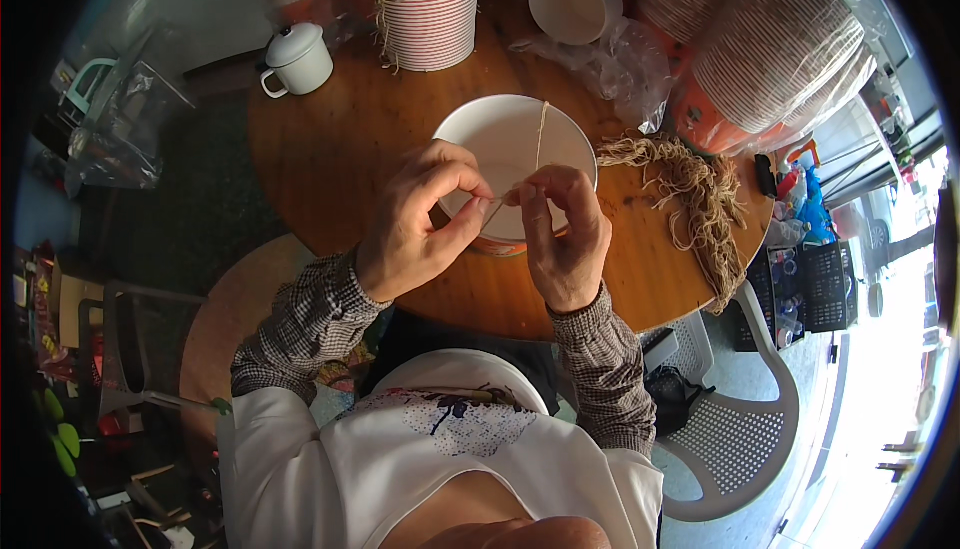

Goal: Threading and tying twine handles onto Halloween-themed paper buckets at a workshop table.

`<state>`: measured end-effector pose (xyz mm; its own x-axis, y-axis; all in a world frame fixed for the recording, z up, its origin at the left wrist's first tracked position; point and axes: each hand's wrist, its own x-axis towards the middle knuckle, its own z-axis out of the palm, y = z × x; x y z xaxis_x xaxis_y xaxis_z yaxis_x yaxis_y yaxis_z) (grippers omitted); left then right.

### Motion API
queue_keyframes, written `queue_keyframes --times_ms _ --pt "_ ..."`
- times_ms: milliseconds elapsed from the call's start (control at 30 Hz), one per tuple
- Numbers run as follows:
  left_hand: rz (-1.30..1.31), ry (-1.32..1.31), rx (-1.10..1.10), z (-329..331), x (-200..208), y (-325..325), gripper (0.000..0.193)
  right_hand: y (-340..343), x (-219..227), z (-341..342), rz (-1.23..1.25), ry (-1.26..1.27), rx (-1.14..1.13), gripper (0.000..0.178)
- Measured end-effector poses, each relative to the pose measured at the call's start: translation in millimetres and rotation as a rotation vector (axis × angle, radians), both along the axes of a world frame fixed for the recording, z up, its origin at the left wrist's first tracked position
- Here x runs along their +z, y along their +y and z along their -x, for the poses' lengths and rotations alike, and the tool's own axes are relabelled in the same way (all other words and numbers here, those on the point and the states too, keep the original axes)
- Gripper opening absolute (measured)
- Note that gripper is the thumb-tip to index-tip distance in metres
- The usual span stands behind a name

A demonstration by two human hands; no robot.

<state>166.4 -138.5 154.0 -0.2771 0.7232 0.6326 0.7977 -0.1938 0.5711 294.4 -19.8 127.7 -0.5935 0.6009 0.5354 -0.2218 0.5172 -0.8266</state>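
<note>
A white paper bucket (490,121) with an orange outside stands on the round wooden table in front of me. A thin beige string (541,139) hangs over its far rim and runs down inside toward my fingers. Above the bucket's near side, my left hand (425,214) pinches the string between thumb and forefinger. Close beside it, my right hand (565,234) pinches the string too, its fingertips almost meeting the left ones. The exact crossing of the string at the fingertips is too small to make out.
A bundle of beige strings (690,189) lies right of the bucket. Behind stand a tall stack of nested buckets (430,14), a single tipped bucket (572,7) and bagged stacks (775,49). A white enamel mug (298,61) sits at the left; a grey chair (740,439) stands right.
</note>
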Motion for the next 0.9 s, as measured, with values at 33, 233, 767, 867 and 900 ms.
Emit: queue_keyframes --times_ms 33,233,767,867,900 --pt "0.0 -0.001 -0.001 -1.3 -0.8 -0.9 0.012 0.9 -0.6 -0.1 0.0 -0.001 -0.001 0.012" --pt "-0.014 0.155 0.054 -5.4 -2.7 -7.0 0.016 4.2 -2.5 -0.2 -0.3 0.007 -0.123 0.012" --pt "0.025 0.023 0.025 -7.7 -10.9 -4.2 0.022 14.8 3.8 0.4 -0.395 0.031 -0.111 0.018" --pt "0.004 0.032 0.022 -5.1 -14.3 11.0 0.018 12.0 8.5 0.0 -0.387 0.03 -0.049 0.021" --pt "0.001 0.033 0.021 -3.4 -18.3 12.4 0.018 11.0 10.8 -0.5 -0.391 0.03 -0.02 0.021"
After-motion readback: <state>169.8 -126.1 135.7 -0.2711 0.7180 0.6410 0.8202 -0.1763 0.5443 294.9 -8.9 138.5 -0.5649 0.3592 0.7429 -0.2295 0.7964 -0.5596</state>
